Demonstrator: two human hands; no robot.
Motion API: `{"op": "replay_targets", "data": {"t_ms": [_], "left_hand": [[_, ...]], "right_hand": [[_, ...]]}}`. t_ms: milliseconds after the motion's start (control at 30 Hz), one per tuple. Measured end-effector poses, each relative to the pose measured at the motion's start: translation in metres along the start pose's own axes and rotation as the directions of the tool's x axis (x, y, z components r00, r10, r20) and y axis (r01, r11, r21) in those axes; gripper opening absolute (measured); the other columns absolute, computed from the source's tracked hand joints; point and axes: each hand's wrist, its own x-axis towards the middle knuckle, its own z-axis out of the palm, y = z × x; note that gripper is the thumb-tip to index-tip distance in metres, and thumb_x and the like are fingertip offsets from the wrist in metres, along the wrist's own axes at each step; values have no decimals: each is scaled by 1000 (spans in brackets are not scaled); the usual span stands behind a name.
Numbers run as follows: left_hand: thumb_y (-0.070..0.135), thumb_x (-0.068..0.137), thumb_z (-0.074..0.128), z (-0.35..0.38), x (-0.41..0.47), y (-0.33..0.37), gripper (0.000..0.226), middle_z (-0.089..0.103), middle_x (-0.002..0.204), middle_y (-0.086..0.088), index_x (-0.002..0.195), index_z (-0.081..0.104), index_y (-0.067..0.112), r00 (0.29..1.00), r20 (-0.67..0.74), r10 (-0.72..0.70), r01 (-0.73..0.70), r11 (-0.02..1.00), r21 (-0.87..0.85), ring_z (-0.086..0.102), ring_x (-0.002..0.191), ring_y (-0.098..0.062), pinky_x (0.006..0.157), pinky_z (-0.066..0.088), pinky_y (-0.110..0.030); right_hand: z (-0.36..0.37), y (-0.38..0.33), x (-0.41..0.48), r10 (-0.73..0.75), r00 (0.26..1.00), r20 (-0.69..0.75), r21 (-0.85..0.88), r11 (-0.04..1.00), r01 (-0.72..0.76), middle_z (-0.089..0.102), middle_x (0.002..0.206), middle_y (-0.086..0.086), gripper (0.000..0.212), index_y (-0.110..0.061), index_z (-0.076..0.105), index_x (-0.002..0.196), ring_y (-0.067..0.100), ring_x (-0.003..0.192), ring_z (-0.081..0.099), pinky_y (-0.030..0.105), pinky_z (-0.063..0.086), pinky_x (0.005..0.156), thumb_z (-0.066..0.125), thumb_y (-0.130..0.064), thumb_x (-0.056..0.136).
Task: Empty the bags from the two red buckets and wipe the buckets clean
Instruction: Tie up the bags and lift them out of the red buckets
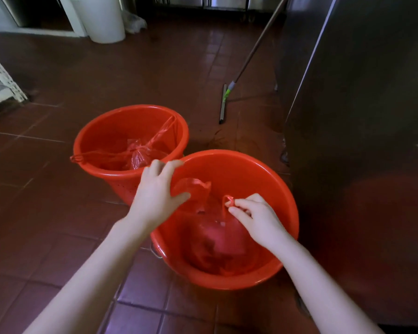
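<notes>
Head cam: my L hand (158, 189) grips one handle of red bag (227, 237) in near red bucket (279, 182); R hand (256, 215) pinches other handle. Far bucket (106, 131) holds 2nd bag (138, 156).

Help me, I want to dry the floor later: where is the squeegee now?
In the head view the squeegee stands on the floor right of the far bucket and beyond the near bucket, its handle leaning toward the steel cabinet.

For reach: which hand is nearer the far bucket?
Left. The left hand grips the near bucket beside the far bucket; the right hand, farther off, pinches a bag handle.
</notes>
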Motion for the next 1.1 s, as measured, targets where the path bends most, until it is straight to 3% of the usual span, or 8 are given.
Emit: {"op": "replay_targets", "data": {"t_ms": [100, 267, 400, 567, 667, 833, 933, 1100], "left_hand": [[29, 83, 74, 10, 13, -3, 20, 62, 99, -3, 97, 72, 15, 986, 164, -14, 8, 999, 37, 58, 100, -27, 90, 44, -37], [19, 90, 65, 24, 31, 24, 5, 65, 96, -4, 90, 66, 14, 997, 69, -41, 52, 985, -165, 59, 94, -24, 84, 41, -28], [15, 95, 54, 40, 30, 56, 18, 67, 98, 0, 77, 51, 20, 931, 271, -245, 360, 736, -573, 60, 83, -23, 77, 53, -51], [28, 80, 44, 37, 26, 60, 18, 68, 111, 4, 73, 60, 27, 893, 387, -228, 445, 567, -693, 58, 106, -22, 87, 51, -54], [25, 80, 46, 34, 29, 55, 17, 60, 78, -5, 67, 56, 24, 902, 348, -258, 430, 618, -658, 53, 80, -24, 72, 48, -38], [10, 89, 63, 46, 29, 53, 8, 71, 83, -3, 88, 70, 14, 921, 356, -159, 351, 738, -577, 66, 74, -18, 72, 49, -27], [13, 84, 74, 52, 26, 48, 22, 72, 82, 2, 104, 68, 19, 937, 306, -168, 322, 754, -573, 67, 68, 1, 63, 47, -7], [17, 84, 75, 62, 25, 40, 7, 73, 82, 8, 90, 77, 16, 920, 303, -248, 384, 720, -578, 68, 76, -3, 69, 50, -14]], "right_hand": [[0, -7, 16, 2, 1000, 0, 67, 998, -2, 57, 105, -5, 18, -25, 74, 90, 6, 102, 53, 16, 34, 88, 57, -29, 95], [-10, -26, 45, 241, 970, -16, 521, 830, -198, 73, 73, -1, 30, -17, 57, 77, 15, 80, 68, 27, 50, 72, 41, -21, 101], [0, -36, 49, 206, 970, -129, 318, 935, -156, 63, 79, 7, 24, -11, 57, 88, 26, 79, 60, 43, 47, 77, 39, -21, 101], [4, -29, 35, 97, 987, -127, 186, 980, -73, 57, 89, 5, 26, -10, 63, 110, 20, 84, 56, 31, 44, 81, 39, -9, 100], [2, -25, 28, 56, 980, -192, 155, 988, -26, 57, 88, 4, 23, -11, 65, 106, 11, 69, 56, 8, 37, 64, 44, -6, 98], [3, -23, 27, 57, 972, -228, 175, 984, -17, 69, 89, 2, 17, -12, 71, 96, 17, 80, 67, 26, 52, 76, 56, -6, 92], [6, -23, 25, 81, 966, -246, 273, 962, -11, 69, 70, -8, 17, -17, 73, 85, 3, 61, 67, 12, 49, 59, 64, -3, 87], [11, -21, 24, 123, 954, -273, 436, 900, 8, 69, 67, -1, 27, -22, 56, 76, 4, 58, 69, 11, 46, 50, 73, -2, 79]]}}
